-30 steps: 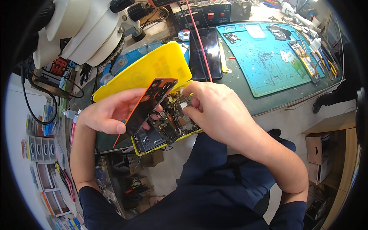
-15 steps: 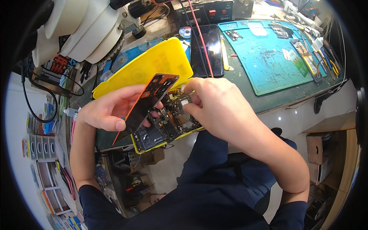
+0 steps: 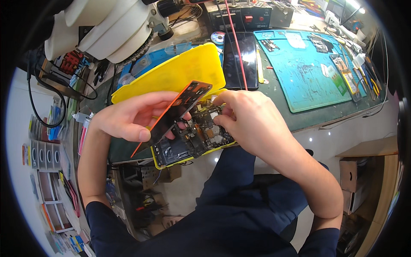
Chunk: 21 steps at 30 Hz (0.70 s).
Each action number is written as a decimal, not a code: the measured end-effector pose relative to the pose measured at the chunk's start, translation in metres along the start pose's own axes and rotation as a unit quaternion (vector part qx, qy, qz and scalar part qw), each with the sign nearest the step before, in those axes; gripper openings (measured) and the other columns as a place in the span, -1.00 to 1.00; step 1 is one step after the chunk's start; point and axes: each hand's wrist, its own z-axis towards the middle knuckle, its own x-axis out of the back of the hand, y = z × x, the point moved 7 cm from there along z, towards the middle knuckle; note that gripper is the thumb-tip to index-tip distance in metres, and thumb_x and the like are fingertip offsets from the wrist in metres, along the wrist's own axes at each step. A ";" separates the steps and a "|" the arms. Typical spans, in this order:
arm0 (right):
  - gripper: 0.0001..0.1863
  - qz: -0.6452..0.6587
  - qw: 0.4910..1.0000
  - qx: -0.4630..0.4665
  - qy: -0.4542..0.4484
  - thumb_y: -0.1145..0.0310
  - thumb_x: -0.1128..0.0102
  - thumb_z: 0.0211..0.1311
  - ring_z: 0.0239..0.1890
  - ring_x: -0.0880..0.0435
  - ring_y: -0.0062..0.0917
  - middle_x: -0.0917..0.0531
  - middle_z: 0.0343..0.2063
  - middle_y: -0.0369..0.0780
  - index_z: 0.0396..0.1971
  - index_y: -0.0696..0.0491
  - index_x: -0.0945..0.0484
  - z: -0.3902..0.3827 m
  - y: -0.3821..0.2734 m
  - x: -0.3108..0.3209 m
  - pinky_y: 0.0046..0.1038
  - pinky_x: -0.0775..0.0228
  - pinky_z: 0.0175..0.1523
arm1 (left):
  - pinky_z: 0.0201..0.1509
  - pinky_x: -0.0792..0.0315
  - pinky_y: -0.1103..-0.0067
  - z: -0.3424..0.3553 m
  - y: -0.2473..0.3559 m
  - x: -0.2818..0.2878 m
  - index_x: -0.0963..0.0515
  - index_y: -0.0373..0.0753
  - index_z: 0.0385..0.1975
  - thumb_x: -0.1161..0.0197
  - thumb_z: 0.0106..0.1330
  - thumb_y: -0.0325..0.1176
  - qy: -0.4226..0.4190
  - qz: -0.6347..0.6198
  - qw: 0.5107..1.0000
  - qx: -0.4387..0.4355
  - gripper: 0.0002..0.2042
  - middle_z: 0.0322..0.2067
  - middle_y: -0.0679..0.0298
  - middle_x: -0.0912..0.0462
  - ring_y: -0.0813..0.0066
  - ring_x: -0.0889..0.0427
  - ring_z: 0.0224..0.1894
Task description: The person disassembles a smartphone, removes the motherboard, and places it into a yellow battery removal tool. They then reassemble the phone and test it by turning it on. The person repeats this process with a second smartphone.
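Note:
In my left hand (image 3: 132, 118) is a thin phone back cover (image 3: 171, 122) with an orange edge and a black inner side, tilted up, with cutouts near its top end. My left thumb lies on the near side and the fingers reach behind it. Under and beside it sits a yellow box (image 3: 171, 165) packed with small phone parts (image 3: 209, 128), including boards and black pieces. Over the box's right end, my right hand (image 3: 252, 120) has thumb and forefinger closed together among the parts. Whatever they may hold is hidden.
A yellow lid (image 3: 171, 73) leans behind the box. Beyond it lies a black phone (image 3: 241, 60), with a red cable (image 3: 235, 43) crossing it. A blue work mat (image 3: 299, 85) with phone parts is on the right. A white microscope (image 3: 102, 34) looms at upper left.
The whole scene has shifted slightly to the right in the picture. Both hands keep nearly the same poses over the box, and the back cover stays in my left hand.

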 end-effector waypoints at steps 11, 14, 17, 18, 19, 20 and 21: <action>-0.75 -0.061 0.998 0.017 -0.009 0.36 -0.37 0.17 -0.28 -0.73 -0.18 -0.71 -0.43 -0.07 -0.22 0.20 -0.69 0.004 -0.002 -0.001 -0.23 -0.55 -0.09 | 0.27 -0.53 0.27 0.003 -0.002 0.001 0.03 -0.41 0.54 -0.56 0.12 0.13 0.048 0.019 0.998 0.019 0.16 0.33 -0.05 -0.39 0.22 -0.50 0.29; -0.76 -0.090 0.996 0.012 -0.024 0.36 -0.38 0.15 -0.30 -0.73 -0.17 -0.70 -0.45 -0.07 -0.25 0.19 -0.69 0.006 -0.004 -0.003 -0.23 -0.56 -0.09 | 0.34 -0.44 0.27 0.001 -0.002 0.001 0.01 -0.26 0.55 -0.48 0.29 -0.15 -0.024 -0.009 1.000 -0.016 -0.05 0.42 -0.08 -0.26 0.15 -0.36 0.42; -0.78 -0.125 0.991 0.009 -0.051 0.36 -0.39 0.14 -0.32 -0.73 -0.16 -0.70 -0.47 -0.06 -0.28 0.18 -0.70 0.009 -0.008 -0.005 -0.22 -0.56 -0.10 | 0.34 -0.44 0.28 0.002 -0.003 0.001 0.00 -0.26 0.55 -0.48 0.29 -0.16 -0.023 -0.012 0.999 -0.021 -0.05 0.42 -0.07 -0.26 0.16 -0.36 0.41; -0.78 -0.135 0.989 0.008 -0.056 0.36 -0.39 0.14 -0.32 -0.73 -0.16 -0.70 -0.47 -0.06 -0.29 0.17 -0.70 0.010 -0.009 -0.006 -0.22 -0.56 -0.11 | 0.34 -0.44 0.28 0.002 -0.004 0.002 0.00 -0.26 0.55 -0.48 0.28 -0.16 -0.021 -0.013 1.000 -0.019 -0.05 0.42 -0.07 -0.26 0.16 -0.36 0.41; -0.79 -0.146 0.987 0.008 -0.060 0.36 -0.39 0.13 -0.32 -0.73 -0.16 -0.70 -0.48 -0.06 -0.30 0.17 -0.70 0.011 -0.010 -0.006 -0.22 -0.56 -0.11 | 0.34 -0.44 0.28 0.001 -0.004 0.002 0.00 -0.26 0.55 -0.49 0.28 -0.16 -0.020 -0.013 1.000 -0.019 -0.05 0.42 -0.07 -0.26 0.16 -0.36 0.41; -0.78 -0.140 0.989 0.011 -0.056 0.35 -0.40 0.13 -0.32 -0.73 -0.17 -0.70 -0.47 -0.07 -0.28 0.17 -0.69 0.011 -0.010 -0.006 -0.22 -0.56 -0.11 | 0.34 -0.44 0.28 0.001 -0.004 0.002 0.00 -0.26 0.55 -0.49 0.28 -0.16 -0.018 -0.013 1.000 -0.019 -0.05 0.42 -0.07 -0.26 0.16 -0.36 0.41; -0.77 -0.133 0.990 0.014 -0.052 0.35 -0.40 0.13 -0.32 -0.73 -0.18 -0.70 -0.47 -0.08 -0.27 0.17 -0.69 0.011 -0.009 -0.006 -0.22 -0.57 -0.12 | 0.32 -0.47 0.27 0.001 -0.004 0.002 0.01 -0.30 0.55 -0.51 0.23 -0.07 0.002 -0.005 1.000 -0.006 0.02 0.40 -0.06 -0.30 0.18 -0.41 0.37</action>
